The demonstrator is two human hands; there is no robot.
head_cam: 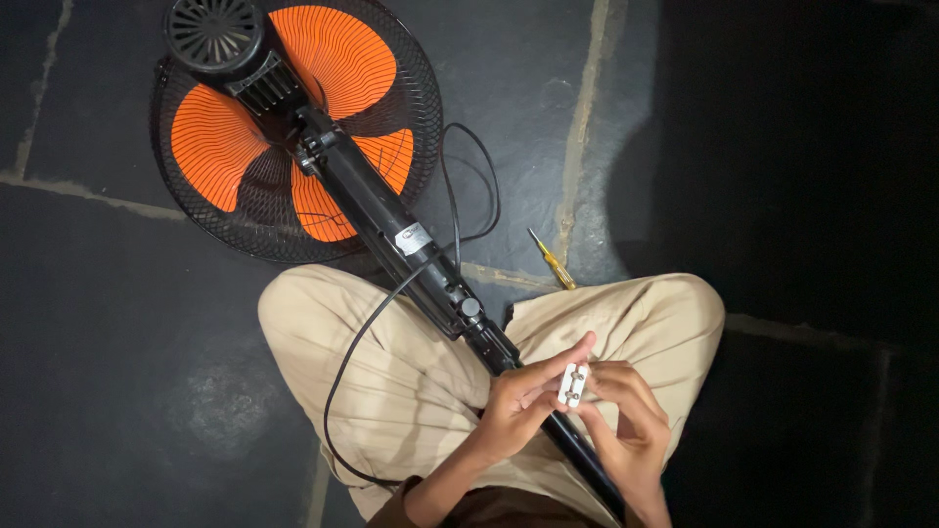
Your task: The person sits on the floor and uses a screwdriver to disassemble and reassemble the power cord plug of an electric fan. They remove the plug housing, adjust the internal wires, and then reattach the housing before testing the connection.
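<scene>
My left hand (518, 396) and my right hand (631, 420) together pinch a small white plug-like part (572, 384) with two metal screws or pins, held just above my lap. Under my hands a black fan stand pole (411, 240) runs diagonally across my crossed legs in beige trousers (391, 372). The pole leads up to a fan head lying face down, with orange blades (333, 49) inside a black wire cage (421, 108) and a black motor housing (213, 34) on top. A black power cord (357, 342) loops over my left leg.
A yellow-handled screwdriver (553, 260) lies on the dark stone floor (117, 342) just beyond my right knee. Pale grout lines cross the floor. The right side of the view is in deep shadow.
</scene>
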